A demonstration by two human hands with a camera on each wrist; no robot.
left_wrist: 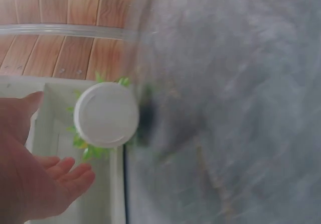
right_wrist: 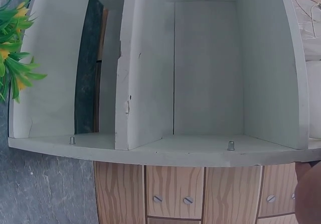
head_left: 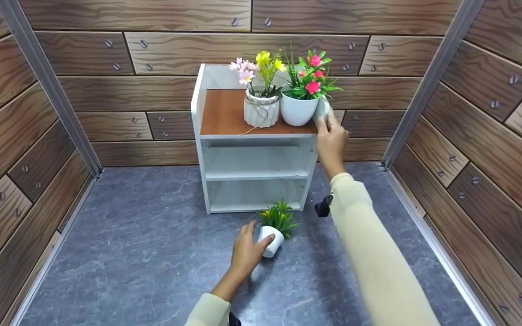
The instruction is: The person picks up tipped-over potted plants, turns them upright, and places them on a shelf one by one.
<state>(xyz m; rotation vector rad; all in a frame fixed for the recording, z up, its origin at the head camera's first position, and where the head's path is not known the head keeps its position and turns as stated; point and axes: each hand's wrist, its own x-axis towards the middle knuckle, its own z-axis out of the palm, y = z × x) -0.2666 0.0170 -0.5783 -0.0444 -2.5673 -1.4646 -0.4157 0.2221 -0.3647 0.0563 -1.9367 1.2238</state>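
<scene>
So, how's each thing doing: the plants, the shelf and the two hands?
Little yellow-flowered plant: tipped, not upright.
Left hand: thumb and fingers apart, beside the little plant; hard to tell if touching.
Right hand: gripping the shelf's side.
White shelf: standing upright.
Pink-and-yellow flower pot: upright on top.
Red flower pot: upright on top.

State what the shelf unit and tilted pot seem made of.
Shelf unit: probably coated wood board, matte white; the right wrist view shows a chipped edge. Tilted pot: plastic or glazed ceramic; its smooth, white surface leaves that open.
</scene>
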